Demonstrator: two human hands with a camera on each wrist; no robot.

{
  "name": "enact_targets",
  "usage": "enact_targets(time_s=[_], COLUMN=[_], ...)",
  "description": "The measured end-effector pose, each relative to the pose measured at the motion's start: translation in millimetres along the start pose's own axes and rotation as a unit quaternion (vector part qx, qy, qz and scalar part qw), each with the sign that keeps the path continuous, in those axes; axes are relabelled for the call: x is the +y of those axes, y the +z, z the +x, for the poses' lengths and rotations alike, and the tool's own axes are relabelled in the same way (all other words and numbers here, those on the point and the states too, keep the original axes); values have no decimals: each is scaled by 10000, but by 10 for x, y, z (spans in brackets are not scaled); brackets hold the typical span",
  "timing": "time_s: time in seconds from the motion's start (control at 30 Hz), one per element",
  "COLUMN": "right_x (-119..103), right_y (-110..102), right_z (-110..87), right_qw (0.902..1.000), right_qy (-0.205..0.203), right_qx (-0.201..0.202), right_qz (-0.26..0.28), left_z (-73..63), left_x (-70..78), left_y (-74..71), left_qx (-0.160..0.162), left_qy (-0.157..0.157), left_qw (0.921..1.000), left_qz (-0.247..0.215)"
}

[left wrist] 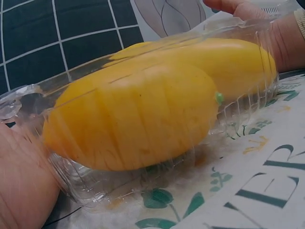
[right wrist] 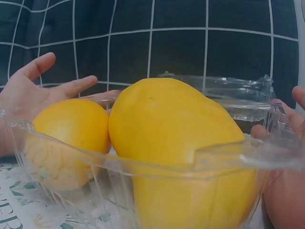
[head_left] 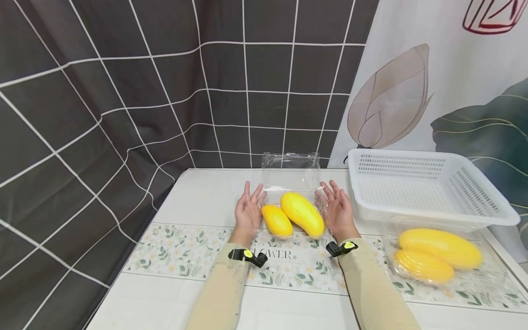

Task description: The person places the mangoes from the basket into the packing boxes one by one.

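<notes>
A clear plastic clamshell box [right wrist: 190,168] stands on the table with its lid [head_left: 290,176] raised at the back. Inside lie two yellow mangoes, a smaller one [head_left: 277,221] on the left and a longer one [head_left: 302,215] on the right. In the left wrist view, a small green nub shows on the smaller mango [left wrist: 133,119]. My left hand [head_left: 249,211] is at the box's left side, palm turned up and fingers extended. On the right side my right hand [head_left: 339,211] is held likewise, its fingers spread near the rim. Neither hand grips anything.
A white perforated basket [head_left: 412,192] stands at the back right. In front of it sits another clear box holding two yellow mangoes [head_left: 441,250]. A floral runner [head_left: 177,250] crosses the white table [head_left: 156,302]. Dark checked cloth [head_left: 272,110] hangs behind.
</notes>
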State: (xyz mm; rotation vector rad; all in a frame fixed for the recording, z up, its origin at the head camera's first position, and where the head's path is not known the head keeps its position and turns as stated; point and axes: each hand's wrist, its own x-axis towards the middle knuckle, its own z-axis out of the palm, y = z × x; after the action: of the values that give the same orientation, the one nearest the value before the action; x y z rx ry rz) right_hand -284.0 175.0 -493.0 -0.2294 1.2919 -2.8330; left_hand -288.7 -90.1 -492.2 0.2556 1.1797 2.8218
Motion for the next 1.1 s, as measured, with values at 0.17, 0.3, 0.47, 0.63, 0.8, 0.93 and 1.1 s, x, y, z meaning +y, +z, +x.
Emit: enact_targets(time_s=[0.17,0.3,0.47,0.63,0.8,0.93,1.1], right_x=[-10,-9,-4,-6,-14,-12,-10], right_y=[-6,-6,-6,-9,-13,-17,-18], right_z=[-1,-1,-2,-2,16,37,61], right_qw=[9999,9998,9996,9994,9997,9994,9991], right_qy=[-90,-145,-188,-181,-58,42,47], right_qx=[-58,-42,14,48,116,264,339], right_qz=[-39,-105,-199,-287,-210,-200,-259], left_z=[3,11,16,18,26,30,34], left_x=[11,16,21,24,25,23,31], left_y=[11,13,1,-21,-26,-29,-35], left_qx=[-86,-136,-168,-301,-275,-226,-200], left_qy=[13,6,-40,-18,-27,-25,-33], left_qw=[9999,9998,9995,9989,9989,9987,9985], left_qz=[-85,-172,-280,-352,-385,-461,-500])
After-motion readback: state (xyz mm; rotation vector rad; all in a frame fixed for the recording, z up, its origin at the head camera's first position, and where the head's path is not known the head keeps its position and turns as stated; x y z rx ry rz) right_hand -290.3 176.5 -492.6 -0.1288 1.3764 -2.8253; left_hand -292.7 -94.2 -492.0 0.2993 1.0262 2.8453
